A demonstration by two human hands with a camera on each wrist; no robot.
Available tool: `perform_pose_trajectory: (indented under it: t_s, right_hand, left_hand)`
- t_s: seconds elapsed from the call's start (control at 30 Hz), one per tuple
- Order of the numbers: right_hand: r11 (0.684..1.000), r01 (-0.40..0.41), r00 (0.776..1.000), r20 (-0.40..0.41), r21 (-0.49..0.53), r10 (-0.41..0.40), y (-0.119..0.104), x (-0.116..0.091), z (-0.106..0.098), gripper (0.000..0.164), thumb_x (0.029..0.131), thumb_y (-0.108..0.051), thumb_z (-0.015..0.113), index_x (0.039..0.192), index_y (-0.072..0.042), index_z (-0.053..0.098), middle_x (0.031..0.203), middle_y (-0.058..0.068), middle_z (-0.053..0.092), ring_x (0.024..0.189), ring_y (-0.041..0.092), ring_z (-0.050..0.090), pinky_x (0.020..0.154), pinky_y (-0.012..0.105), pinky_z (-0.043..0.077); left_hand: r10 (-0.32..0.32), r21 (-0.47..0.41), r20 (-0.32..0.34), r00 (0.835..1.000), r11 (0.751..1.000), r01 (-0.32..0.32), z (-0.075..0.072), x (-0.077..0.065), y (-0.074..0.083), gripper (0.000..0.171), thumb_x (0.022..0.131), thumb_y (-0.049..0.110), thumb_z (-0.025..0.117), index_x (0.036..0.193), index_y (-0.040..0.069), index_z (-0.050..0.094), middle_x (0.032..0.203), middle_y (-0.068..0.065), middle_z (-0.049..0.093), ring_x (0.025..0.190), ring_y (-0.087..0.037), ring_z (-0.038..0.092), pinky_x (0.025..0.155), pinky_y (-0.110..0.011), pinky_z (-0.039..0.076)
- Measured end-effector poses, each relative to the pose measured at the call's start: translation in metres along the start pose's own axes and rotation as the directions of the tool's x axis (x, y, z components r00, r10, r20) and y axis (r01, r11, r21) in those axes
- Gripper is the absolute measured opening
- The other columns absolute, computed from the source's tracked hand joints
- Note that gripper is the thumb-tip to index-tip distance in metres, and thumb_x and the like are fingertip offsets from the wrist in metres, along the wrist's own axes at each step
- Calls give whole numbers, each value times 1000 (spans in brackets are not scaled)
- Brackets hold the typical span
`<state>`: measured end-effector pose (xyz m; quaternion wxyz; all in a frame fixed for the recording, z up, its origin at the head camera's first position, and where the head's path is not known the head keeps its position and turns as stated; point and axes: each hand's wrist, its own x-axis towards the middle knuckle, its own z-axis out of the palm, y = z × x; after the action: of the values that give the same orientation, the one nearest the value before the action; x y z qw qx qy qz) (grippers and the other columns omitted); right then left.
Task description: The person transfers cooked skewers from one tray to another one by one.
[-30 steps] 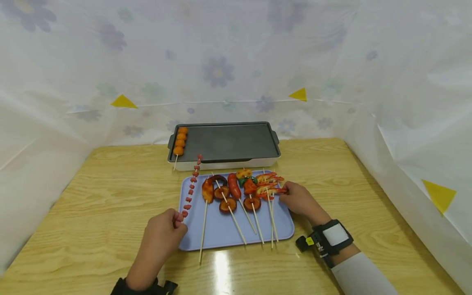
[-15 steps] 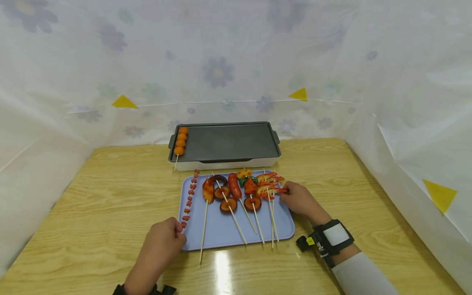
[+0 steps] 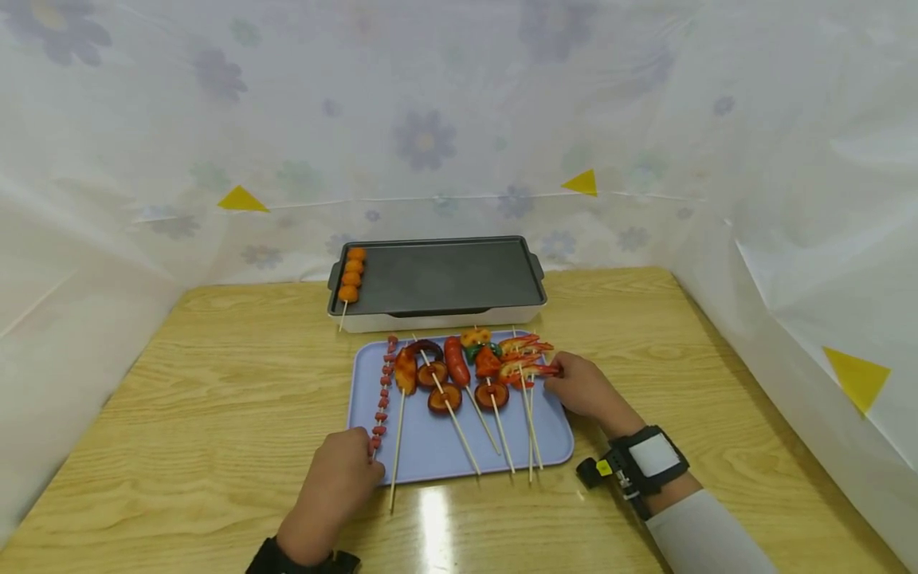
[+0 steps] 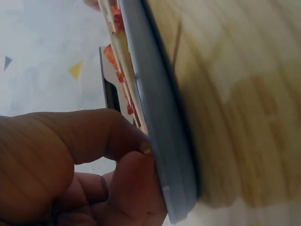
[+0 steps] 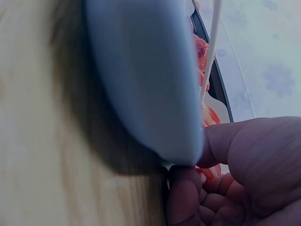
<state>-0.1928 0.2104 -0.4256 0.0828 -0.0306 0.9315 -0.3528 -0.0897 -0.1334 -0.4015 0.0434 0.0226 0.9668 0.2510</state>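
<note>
In the head view my left hand [image 3: 344, 470] pinches the lower end of a skewer of small red meat pieces [image 3: 383, 401], which lies along the left side of the lavender tray [image 3: 426, 454]. The left wrist view shows the stick's end [image 4: 146, 148] between thumb and forefinger, right at the tray's rim. My right hand [image 3: 584, 387] grips the tray's right edge, thumb above and fingers below, beside the shrimp skewers [image 3: 527, 371]. Between them on the tray are a brown glazed meat skewer [image 3: 405, 372], a mushroom skewer [image 3: 445, 399], a sausage skewer [image 3: 456, 363] and a mixed vegetable skewer [image 3: 488, 364].
Behind the tray stands a dark rectangular griddle [image 3: 452, 275] with a white base. A skewer of orange balls [image 3: 351, 275] lies along its left side, the stick overhanging the front. Flowered sheeting [image 3: 423, 143] with yellow triangles surrounds the wooden table [image 3: 215, 399].
My left hand has drawn the red meat skewer back from the griddle's front edge, then shifted it right and down onto the tray's left side. The right hand stays at the tray's edge.
</note>
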Motion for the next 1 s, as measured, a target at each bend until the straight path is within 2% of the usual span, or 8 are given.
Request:
perform_pose_trajectory:
  t_s: [0.13, 0.33, 0.53, 0.67, 0.8, 0.9, 1.0]
  right_hand:
    - [1000, -6, 1000, 0, 2, 6, -1, 0, 0, 6, 89, -8, 59, 90, -3, 55, 71, 7, 47, 57, 19, 46, 50, 31, 36]
    - [1000, -5, 1000, 1, -6, 5, -1, 0, 0, 7, 90, -9, 59, 91, -3, 56, 72, 8, 48, 58, 19, 46, 50, 31, 37]
    - [1000, -1, 1000, -6, -31, 0, 0, 1, -1, 8, 89, -9, 59, 91, -2, 56, 74, 8, 50, 61, 20, 48, 53, 31, 37]
    - [1000, -8, 1000, -4, -18, 8, 1, 1, -1, 7, 90, -9, 59, 91, -3, 56, 72, 8, 49, 60, 20, 47, 52, 31, 36]
    - [1000, 3, 1000, -2, -3, -3, 2, 1, 0, 7, 90, -9, 58, 88, -4, 54, 68, 6, 45, 56, 19, 45, 51, 31, 35]
    - [1000, 14, 1000, -2, 6, -14, 4, 1, 0, 8, 90, -9, 57, 86, -4, 52, 66, 5, 43, 54, 18, 42, 50, 31, 34]
    - [1000, 21, 1000, -1, 12, -21, 5, 1, 1, 8, 90, -8, 56, 85, -5, 52, 65, 4, 42, 53, 18, 41, 50, 31, 34]
  left_hand:
    - [5, 32, 18, 1000, 999, -6, 4, 1, 6, 23, 71, 1, 68, 63, 7, 48, 59, -3, 46, 52, -18, 43, 45, -29, 33]
    - [59, 76, 4, 998, 995, -60, 7, 2, 12, 18, 70, 2, 70, 66, 4, 52, 62, -4, 50, 55, -19, 46, 47, -35, 40]
    - [60, 91, 14, 998, 994, -61, 7, 1, 16, 16, 71, 3, 70, 67, 3, 54, 64, -5, 51, 56, -19, 48, 48, -37, 42]
    - [40, 96, 27, 999, 994, -43, 4, -1, 13, 18, 73, 8, 70, 68, 6, 53, 63, -4, 50, 56, -19, 48, 46, -36, 39]
    - [7, 85, 77, 997, 996, -14, -3, -1, 6, 22, 76, 15, 73, 73, 9, 52, 65, -3, 49, 58, -19, 46, 49, -34, 36]
    - [5, 69, 108, 994, 998, -13, -6, 0, 0, 23, 77, 20, 75, 78, 9, 55, 69, -3, 51, 61, -19, 46, 52, -34, 37]
    - [4, 57, 110, 994, 998, -11, -9, 0, -5, 24, 79, 25, 75, 81, 8, 58, 72, -3, 53, 64, -19, 48, 54, -36, 40]
